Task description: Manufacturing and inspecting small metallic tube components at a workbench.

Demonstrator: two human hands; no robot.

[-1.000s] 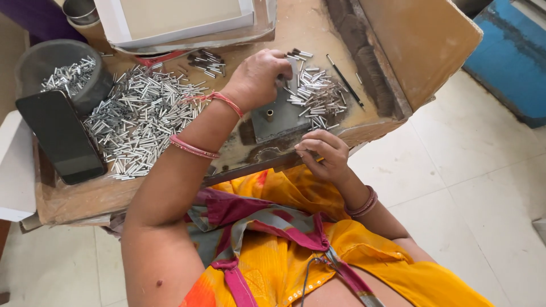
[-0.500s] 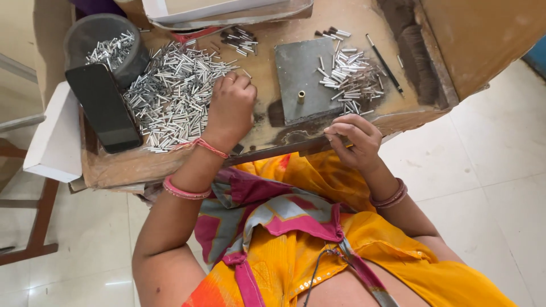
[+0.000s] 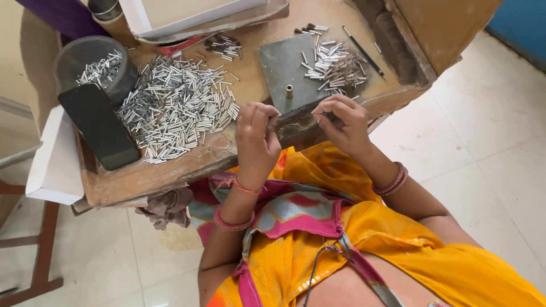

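My left hand (image 3: 256, 136) hovers over the front edge of the wooden board (image 3: 170, 167), with its fingertips pinched on what looks like a small metal tube. My right hand (image 3: 342, 122) is a short gap to its right. Its thumb and fingers are pinched too, but anything between them is too small to make out. Just beyond both hands lies a grey metal plate (image 3: 281, 65) with a short brass peg (image 3: 289, 90) standing on it. A big heap of silver tubes (image 3: 176, 105) lies to the left, and a smaller heap (image 3: 333, 65) sits on the plate's right side.
A black phone (image 3: 99, 125) lies at the board's left, beside a grey bowl (image 3: 68, 62) holding more tubes. A white box (image 3: 187, 11) stands at the back. A thin dark rod (image 3: 364, 52) lies far right. Tiled floor (image 3: 483, 131) surrounds the board.
My left hand left the grey plate, went to the big heap of tubes, and has now drawn back towards my right hand, fingers pinched. My right hand stayed at the board's front edge.
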